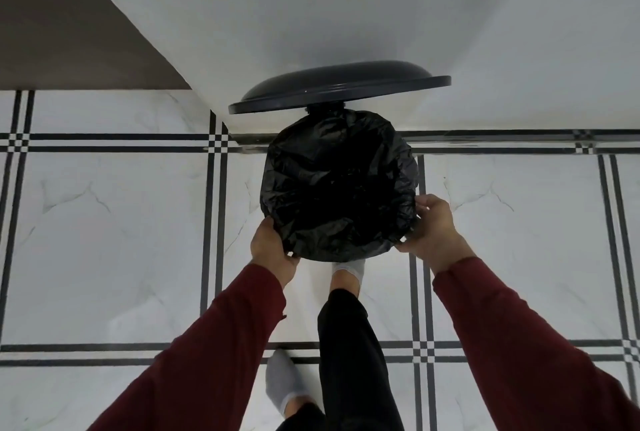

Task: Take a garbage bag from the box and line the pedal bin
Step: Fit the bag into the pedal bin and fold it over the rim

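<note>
A black garbage bag [339,184] covers the mouth of the round pedal bin, folded over its rim so the bin body is hidden. The dark grey lid [339,87] stands raised behind it against the white wall. My left hand [272,248] grips the bag's folded edge at the near left of the rim. My right hand [433,224] grips the bag's edge at the near right. My right foot in a grey sock [348,273] reaches under the bin's front, where the pedal is hidden. The box of bags is out of view.
The floor is white marble-look tile with black line borders [214,222]. A white wall [346,15] rises behind the bin, with a brown surface [62,32] at the far left. My left foot [284,385] stands further back on the tiles.
</note>
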### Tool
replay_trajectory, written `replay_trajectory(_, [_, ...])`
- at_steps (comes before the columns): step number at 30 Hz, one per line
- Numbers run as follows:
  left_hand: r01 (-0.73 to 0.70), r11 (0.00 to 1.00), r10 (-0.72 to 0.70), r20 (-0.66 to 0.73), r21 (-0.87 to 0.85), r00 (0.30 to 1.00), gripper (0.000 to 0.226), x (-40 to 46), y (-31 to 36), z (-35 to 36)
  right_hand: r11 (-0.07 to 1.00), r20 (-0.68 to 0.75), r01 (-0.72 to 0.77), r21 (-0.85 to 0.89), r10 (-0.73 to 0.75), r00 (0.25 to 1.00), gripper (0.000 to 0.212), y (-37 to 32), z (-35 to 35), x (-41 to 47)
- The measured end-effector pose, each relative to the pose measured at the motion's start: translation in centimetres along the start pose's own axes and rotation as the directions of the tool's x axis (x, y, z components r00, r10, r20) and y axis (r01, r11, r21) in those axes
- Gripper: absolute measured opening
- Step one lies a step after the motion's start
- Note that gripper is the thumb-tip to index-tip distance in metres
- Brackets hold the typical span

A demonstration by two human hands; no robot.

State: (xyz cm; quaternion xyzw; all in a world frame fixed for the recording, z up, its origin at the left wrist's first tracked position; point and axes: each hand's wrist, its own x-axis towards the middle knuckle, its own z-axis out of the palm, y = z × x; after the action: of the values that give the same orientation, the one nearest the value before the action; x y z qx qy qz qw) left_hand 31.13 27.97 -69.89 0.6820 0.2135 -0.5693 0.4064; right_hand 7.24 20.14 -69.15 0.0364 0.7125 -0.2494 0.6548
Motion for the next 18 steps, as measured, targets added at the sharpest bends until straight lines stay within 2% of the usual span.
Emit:
replay_trajectory(2, [0.047,0.998,-0.047,0.011,-0.049,0.999,0.026,-0.1,0.2,0.2,1.0,0.029,-0.011,0.003,0.011,1.0,0.014,-0.2,-0.1,0.3])
replay_trajectory(6, [0.054,0.991,-0.048,0.048,-0.124,0.998,0.033,0.3,0.1,0.1,0.999,0.039,-0.032,0.033,0.031,0.999,0.014,-0.3,-0.2,0.4])
replay_trajectory(10, [0.036,0.995,-0.033,0.029,-0.09,0.999,0.031,0.4,-0.1,-0.4,0.984,0.091,-0.027,0.176,0.011,0.996,0.021,0.2,-0.1,0.3])
replay_trajectory(14, [0.081,0.996,-0.08,0.011,-0.036,0.997,0.029,-0.3,0.1,-0.2,0.989,0.089,-0.055,0.14,0.043,0.995,0.033,0.6,-0.2,0.5])
replay_trajectory(18, [0.129,0.974,-0.115,0.082,-0.189,0.99,0.04,-0.8,0.3,-0.1,0.985,0.086,-0.045,0.168,0.03,0.996,0.029,0.9,-0.5,0.1])
